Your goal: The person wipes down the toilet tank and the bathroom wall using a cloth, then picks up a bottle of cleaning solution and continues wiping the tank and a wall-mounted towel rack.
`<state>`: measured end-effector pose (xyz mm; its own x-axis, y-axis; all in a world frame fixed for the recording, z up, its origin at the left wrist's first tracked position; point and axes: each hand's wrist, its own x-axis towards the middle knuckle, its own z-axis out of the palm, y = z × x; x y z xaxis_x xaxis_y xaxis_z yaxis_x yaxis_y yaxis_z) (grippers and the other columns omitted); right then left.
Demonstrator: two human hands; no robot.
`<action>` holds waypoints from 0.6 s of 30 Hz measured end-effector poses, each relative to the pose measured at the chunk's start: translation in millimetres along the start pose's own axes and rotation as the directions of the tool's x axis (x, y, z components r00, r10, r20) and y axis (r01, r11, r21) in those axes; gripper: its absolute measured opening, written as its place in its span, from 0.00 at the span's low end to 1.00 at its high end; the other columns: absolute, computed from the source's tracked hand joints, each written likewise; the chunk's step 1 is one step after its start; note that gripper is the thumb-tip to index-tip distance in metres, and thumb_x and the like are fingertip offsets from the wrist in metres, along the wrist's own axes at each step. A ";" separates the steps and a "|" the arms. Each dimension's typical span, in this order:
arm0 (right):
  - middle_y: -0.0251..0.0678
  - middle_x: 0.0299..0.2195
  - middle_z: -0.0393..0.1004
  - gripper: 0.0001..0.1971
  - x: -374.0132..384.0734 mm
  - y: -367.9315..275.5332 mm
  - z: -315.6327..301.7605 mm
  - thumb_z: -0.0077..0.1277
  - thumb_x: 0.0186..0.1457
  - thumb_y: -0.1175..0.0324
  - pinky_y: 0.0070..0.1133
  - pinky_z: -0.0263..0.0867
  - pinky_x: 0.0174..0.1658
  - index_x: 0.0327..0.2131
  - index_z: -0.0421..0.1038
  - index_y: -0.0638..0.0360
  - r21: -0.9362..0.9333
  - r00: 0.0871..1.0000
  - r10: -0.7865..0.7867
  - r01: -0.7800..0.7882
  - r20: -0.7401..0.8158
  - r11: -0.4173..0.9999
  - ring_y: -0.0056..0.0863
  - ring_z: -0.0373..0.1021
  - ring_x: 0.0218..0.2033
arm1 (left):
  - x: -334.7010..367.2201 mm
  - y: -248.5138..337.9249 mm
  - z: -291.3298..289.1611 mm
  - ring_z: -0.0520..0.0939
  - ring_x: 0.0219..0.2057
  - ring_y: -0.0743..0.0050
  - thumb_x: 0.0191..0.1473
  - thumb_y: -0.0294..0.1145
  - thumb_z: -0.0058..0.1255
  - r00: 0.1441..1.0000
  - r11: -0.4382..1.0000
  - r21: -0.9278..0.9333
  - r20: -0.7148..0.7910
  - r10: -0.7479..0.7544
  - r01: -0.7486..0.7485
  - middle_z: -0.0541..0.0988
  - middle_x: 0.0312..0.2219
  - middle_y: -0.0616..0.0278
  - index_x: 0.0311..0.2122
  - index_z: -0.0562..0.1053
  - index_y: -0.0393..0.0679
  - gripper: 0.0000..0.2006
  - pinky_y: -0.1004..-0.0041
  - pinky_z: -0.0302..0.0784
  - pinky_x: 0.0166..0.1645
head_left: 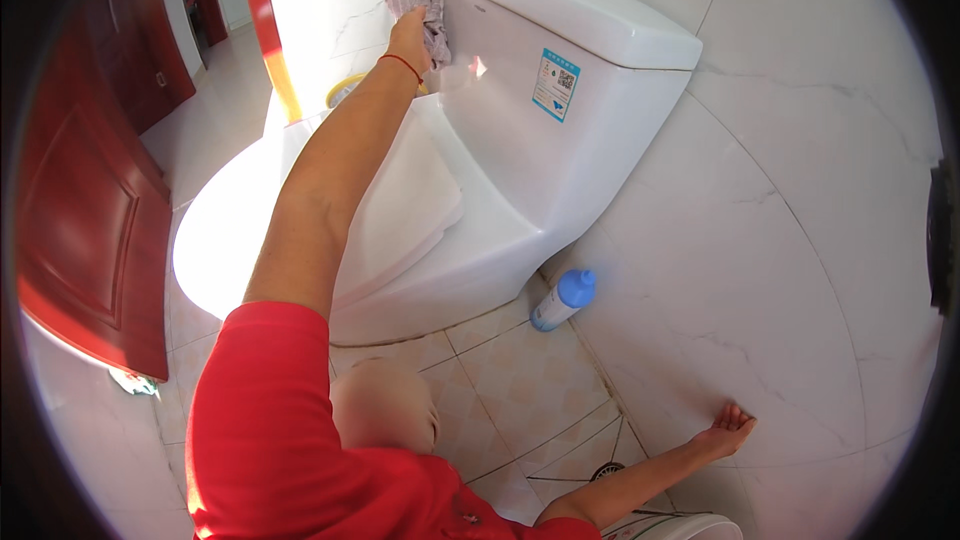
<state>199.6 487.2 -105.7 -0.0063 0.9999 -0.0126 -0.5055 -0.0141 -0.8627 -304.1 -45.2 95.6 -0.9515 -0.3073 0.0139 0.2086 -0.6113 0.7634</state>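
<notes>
My left arm stretches across the white toilet. My left hand is closed on a greyish-purple cloth and presses it at the far left end of the toilet tank; its fingers are partly hidden by the cloth. The toilet lid is down. Low at the right, my right hand is beside the tiled wall, palm up with fingers loosely curled and nothing visible in them. It looks open. Whether it touches the wall I cannot tell.
A blue-capped bottle stands on the floor between toilet and wall. A white bucket is at the bottom edge, near a round floor drain. Behind the toilet shows a yellow-rimmed basin. A red-brown door stands at the left.
</notes>
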 end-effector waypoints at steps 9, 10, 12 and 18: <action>0.34 0.26 0.71 0.14 -6.7 -0.5 0.0 0.47 0.56 0.58 0.21 0.68 0.37 0.30 0.67 0.61 0.040 1.000 -0.013 0.013 -0.012 0.999 0.27 0.68 0.29 | -118.0 2.3 38.8 0.75 0.32 0.71 0.58 0.37 0.41 0.972 0.987 0.144 0.229 0.042 -0.077 0.73 0.33 0.62 0.43 0.67 0.39 0.13 0.68 0.74 0.38; 0.34 0.27 0.71 0.14 -5.6 -1.5 -1.7 0.47 0.56 0.58 0.21 0.68 0.37 0.30 0.67 0.61 0.050 1.000 -0.015 0.015 -0.012 0.999 0.27 0.68 0.30 | -144.4 -0.1 45.2 0.74 0.31 0.72 0.57 0.36 0.42 0.975 0.979 0.189 0.221 0.035 -0.078 0.72 0.31 0.64 0.42 0.67 0.39 0.12 0.69 0.74 0.36; 0.35 0.27 0.70 0.15 -9.6 -5.3 4.2 0.47 0.56 0.58 0.22 0.68 0.38 0.31 0.67 0.62 0.034 0.999 -0.006 0.007 -0.040 0.999 0.27 0.68 0.30 | -186.0 -4.2 48.3 0.75 0.32 0.72 0.57 0.36 0.43 0.969 0.978 0.191 0.243 0.031 -0.080 0.73 0.32 0.64 0.43 0.66 0.39 0.13 0.70 0.73 0.37; 0.36 0.28 0.69 0.17 -15.2 -3.1 8.3 0.48 0.56 0.57 0.23 0.69 0.39 0.32 0.67 0.65 0.053 1.000 0.005 -0.004 -0.018 0.999 0.28 0.68 0.32 | -257.7 -30.3 64.1 0.72 0.40 0.74 0.55 0.34 0.44 0.930 0.986 0.088 0.353 0.103 -0.143 0.71 0.40 0.64 0.50 0.63 0.40 0.18 0.74 0.69 0.44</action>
<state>194.1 472.0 -98.6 0.0062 0.9996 -0.0262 -0.5506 -0.0185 -0.8346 -79.7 99.3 110.2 -0.9431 -0.0909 0.3199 0.3215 -0.4946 0.8074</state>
